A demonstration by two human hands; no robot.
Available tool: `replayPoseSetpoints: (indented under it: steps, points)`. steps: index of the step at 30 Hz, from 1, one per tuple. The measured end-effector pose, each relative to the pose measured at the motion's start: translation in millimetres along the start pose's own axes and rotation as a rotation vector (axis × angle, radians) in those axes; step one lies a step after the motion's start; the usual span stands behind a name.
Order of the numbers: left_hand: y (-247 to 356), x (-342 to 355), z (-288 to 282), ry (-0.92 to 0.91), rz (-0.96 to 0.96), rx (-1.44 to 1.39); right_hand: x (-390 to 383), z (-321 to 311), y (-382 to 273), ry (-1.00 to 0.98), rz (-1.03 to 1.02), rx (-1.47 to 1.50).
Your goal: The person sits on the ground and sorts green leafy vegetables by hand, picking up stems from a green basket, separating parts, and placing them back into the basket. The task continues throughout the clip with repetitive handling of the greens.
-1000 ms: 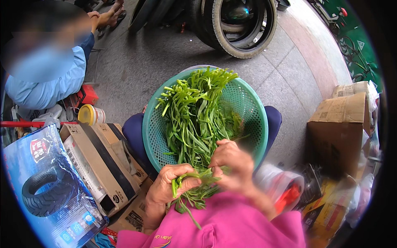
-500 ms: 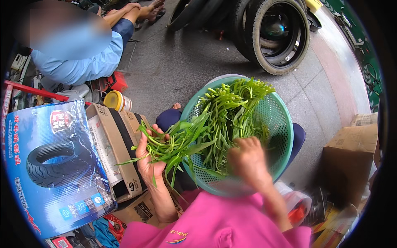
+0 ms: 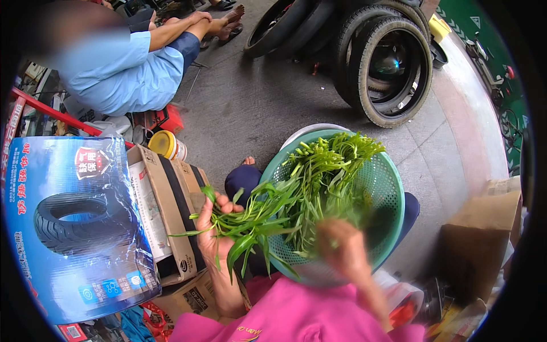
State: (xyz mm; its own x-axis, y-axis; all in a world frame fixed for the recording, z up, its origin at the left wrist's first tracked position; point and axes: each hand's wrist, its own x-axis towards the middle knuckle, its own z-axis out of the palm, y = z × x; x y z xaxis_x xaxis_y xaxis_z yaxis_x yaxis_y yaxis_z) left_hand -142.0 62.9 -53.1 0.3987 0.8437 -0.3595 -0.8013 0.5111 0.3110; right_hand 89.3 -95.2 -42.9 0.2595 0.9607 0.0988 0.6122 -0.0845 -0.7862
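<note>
My left hand (image 3: 212, 236) is closed round a loose bunch of leafy green stems (image 3: 253, 219), held at the left side of a teal perforated plastic basket (image 3: 393, 188). A larger tangled pile of the same greens (image 3: 322, 176), with pale cut stalks on top, fills much of that basket. My right hand (image 3: 342, 248) is over the basket's near right part, blurred, its fingers curled among the leaves; what they grip I cannot make out. The basket rests between my knees, with a pale rim behind it.
A seated person in light blue (image 3: 119, 74) is at upper left, beside a red box and yellow-lidded tub (image 3: 164, 145). A blue tyre carton (image 3: 80, 228) and cardboard boxes (image 3: 171, 216) lie left. Tyres (image 3: 393, 74) stand ahead; cartons (image 3: 476, 239) and bags sit right.
A second ago my hands were together on the greens at my lap; since then my left hand has moved leftward with its bunch, apart from my right. The view has shifted, scenery sliding rightward and down.
</note>
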Motion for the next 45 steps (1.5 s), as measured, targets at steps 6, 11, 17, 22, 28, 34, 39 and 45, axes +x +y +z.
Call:
replayPoseSetpoints:
  steps: [6, 11, 17, 22, 28, 34, 39, 45]
  points:
    - [-26, 0, 8, -0.240, -0.169, 0.260, -10, -19, -23, 0.179, -0.091, 0.024]
    - [-80, -29, 55, -0.043, -0.103, 1.023, -8, -13, -34, 0.176, -0.280, -0.225]
    - [-91, -34, 50, -0.087, -0.069, 0.917, -20, -21, -41, -0.024, -0.215, -0.186]
    - [-75, -43, 57, -0.262, -0.282, 1.302, -23, -47, -42, 0.239, -0.233, -0.135]
    - [-83, -49, 50, -0.697, 0.009, 1.573, -18, -52, -35, 0.010, -0.303, -0.247]
    - [-82, -48, 55, -0.814, 0.019, 1.554, -19, -53, -31, -0.017, -0.237, -0.153]
    - [-82, -50, 57, -0.823, 0.003, 1.566, -10, -55, -25, -0.150, -0.193, -0.101]
    - [-90, -48, 61, -0.622, -0.128, 1.138, -4, -15, 7, 0.274, 0.263, 0.530]
